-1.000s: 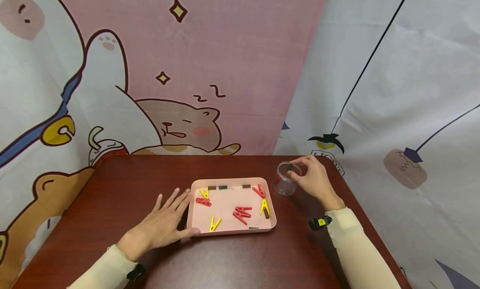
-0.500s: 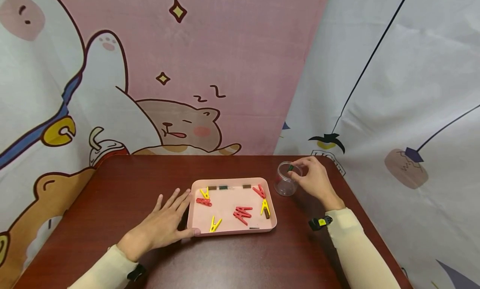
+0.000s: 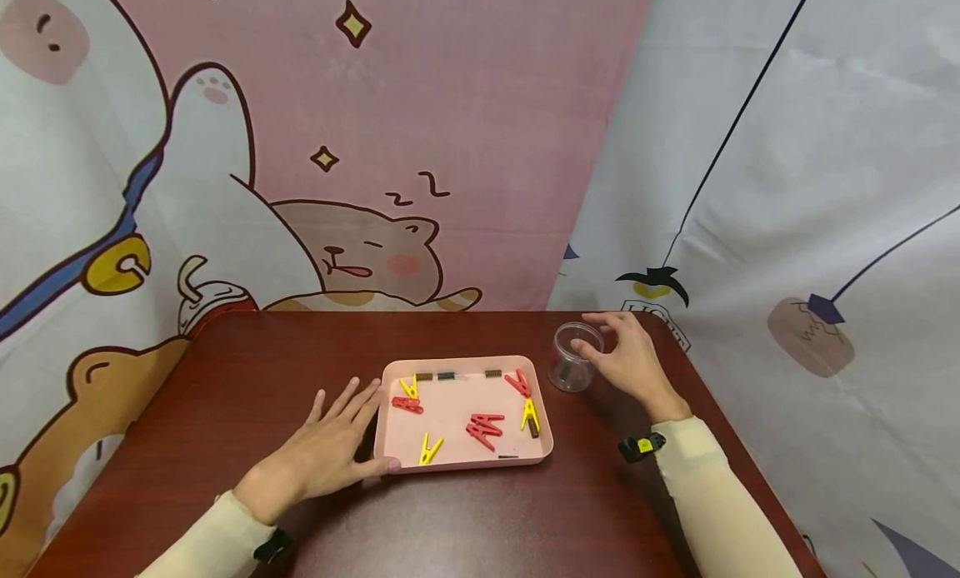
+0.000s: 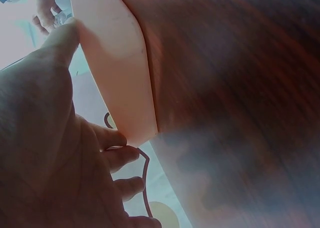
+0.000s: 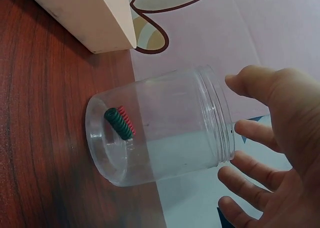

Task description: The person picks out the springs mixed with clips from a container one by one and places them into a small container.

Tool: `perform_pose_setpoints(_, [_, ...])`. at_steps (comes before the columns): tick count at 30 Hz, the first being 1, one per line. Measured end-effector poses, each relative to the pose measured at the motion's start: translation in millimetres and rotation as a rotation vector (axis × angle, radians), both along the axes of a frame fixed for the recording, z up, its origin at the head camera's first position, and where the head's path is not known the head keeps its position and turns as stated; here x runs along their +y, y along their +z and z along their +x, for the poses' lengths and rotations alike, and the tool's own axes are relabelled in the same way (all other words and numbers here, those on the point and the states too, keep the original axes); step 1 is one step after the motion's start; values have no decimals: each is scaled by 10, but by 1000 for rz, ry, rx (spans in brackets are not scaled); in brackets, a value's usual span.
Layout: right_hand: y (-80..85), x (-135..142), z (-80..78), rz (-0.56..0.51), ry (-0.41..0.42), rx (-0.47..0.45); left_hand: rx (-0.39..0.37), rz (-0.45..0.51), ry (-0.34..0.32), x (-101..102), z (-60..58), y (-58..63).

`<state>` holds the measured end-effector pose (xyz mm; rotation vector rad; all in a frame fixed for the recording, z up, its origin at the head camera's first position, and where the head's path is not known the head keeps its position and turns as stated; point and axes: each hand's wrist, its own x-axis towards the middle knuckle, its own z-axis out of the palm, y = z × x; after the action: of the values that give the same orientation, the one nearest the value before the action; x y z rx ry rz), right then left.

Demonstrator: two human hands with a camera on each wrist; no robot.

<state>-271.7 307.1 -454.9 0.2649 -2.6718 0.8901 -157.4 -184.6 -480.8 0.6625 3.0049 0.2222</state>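
A clear jar (image 3: 572,370) stands to the right of the pink tray (image 3: 390,445). Inside it, in the right wrist view, a green spring (image 5: 118,124) and a red spring (image 5: 129,119) are visible near the bottom. My right hand (image 3: 630,357) is over the jar's mouth, thumb and fingers apart, holding nothing. My left hand (image 3: 315,453) lies at the tray's left side with spread fingers, thumb on the near left corner and fingertips at the left rim. The tray bears brown springs (image 3: 492,373), another green spring (image 3: 446,376), red clothespins (image 3: 483,429) and yellow clothespins (image 3: 430,450).
The dark wooden table (image 3: 480,520) carries the tray and jar. A printed cloth (image 3: 480,78) hangs behind the table's far edge and along its right side. A thin dark piece (image 3: 507,455) lies by the tray's near rim.
The green spring that my right fingers pinched over the jar has been let go and is now inside it; thumb and fingers have spread. The left hand and tray stay put.
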Motion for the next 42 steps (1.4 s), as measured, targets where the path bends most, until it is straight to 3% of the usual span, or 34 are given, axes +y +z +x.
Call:
perform_pose_setpoints(22, [90, -137, 102, 23, 40, 63, 16, -4, -18, -9, 10, 6])
perform_pose_setpoints(36, [148, -308, 194, 158, 125, 141, 66, -34, -44, 7, -2, 20])
perform_pose_setpoints(42, [182, -406, 289, 225, 189, 118, 83, -38, -46, 11, 8, 7])
